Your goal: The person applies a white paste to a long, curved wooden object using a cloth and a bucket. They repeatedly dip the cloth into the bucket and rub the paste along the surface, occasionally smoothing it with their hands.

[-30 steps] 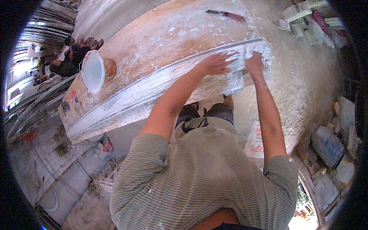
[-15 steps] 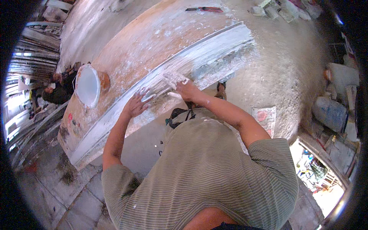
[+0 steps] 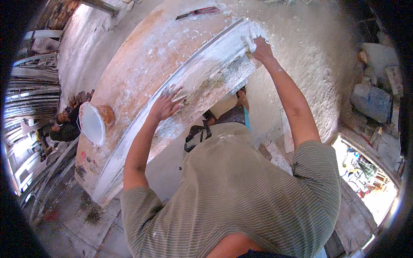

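Observation:
A long strip of wet white plaster (image 3: 206, 53), shaped like a moulding, runs diagonally along the near edge of a stained wooden work board (image 3: 135, 64). My left hand (image 3: 167, 104) lies on the middle of the strip, fingers spread and smeared white, holding nothing. Far to the right, my right hand (image 3: 262, 50) touches the strip's end with outstretched fingers. Thick white plaster coats those fingers, so their tips blend into the strip. Rough, crumbly plaster (image 3: 215, 84) shows along the strip's near side between my hands.
A bucket (image 3: 108, 117) with a white inside stands on the board at left. At the board's far side lies a long, narrow red and dark tool (image 3: 198, 13). Long strips (image 3: 34, 86) are stacked at far left. A blue-grey container (image 3: 372, 103) sits at right, above a bright opening.
My right hand has moved away from the left, far and to the right, to the strip's end. My left hand stays on the strip. The view has shifted.

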{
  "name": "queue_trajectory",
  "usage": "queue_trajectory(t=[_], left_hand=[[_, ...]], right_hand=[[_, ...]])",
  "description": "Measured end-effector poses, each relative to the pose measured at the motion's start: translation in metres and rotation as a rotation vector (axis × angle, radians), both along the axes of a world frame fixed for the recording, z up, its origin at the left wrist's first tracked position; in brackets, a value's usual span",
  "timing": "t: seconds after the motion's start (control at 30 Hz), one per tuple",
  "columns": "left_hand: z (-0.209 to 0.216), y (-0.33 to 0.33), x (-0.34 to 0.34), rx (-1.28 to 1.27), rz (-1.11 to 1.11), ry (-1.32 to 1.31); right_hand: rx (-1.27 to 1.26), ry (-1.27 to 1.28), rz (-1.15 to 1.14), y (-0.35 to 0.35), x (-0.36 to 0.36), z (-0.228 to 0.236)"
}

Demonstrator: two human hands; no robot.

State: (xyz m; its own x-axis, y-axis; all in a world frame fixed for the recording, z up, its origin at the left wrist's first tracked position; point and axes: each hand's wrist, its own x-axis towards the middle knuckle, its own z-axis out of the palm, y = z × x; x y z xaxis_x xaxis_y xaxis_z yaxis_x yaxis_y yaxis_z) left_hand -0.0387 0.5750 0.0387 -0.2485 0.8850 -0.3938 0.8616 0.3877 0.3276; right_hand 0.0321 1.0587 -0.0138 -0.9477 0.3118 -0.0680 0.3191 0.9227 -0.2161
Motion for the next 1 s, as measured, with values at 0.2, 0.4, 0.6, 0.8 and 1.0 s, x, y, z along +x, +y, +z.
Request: queue_trajectory(t=[0.2,0.4,0.6,0.8,1.0], left_hand=[[0.005,0.070,-0.011,0.004,-0.066,0.097],[-0.010,0.098,-0.019,0.066,-0.067,0.163],[-0.003,0.049,-0.024,0.077,0.130,0.243],[0.020,-0.016,0.002,-0.114,0.117,0.150],[0.017,-0.060,0.025,-0.075,0.151,0.125]], right_hand=[[-0.304,0.213,-0.227,-0.029,0.019,-0.037],[-0.275,0.514,-0.094,-0.095,0.042,0.000],[-0.420,0.378,0.204,-0.173,0.067,0.030],[-0.171,-0.455,1.029,-0.256,0.060,-0.033],[-0.284,-0.214,0.697,-0.259,0.071,-0.113]])
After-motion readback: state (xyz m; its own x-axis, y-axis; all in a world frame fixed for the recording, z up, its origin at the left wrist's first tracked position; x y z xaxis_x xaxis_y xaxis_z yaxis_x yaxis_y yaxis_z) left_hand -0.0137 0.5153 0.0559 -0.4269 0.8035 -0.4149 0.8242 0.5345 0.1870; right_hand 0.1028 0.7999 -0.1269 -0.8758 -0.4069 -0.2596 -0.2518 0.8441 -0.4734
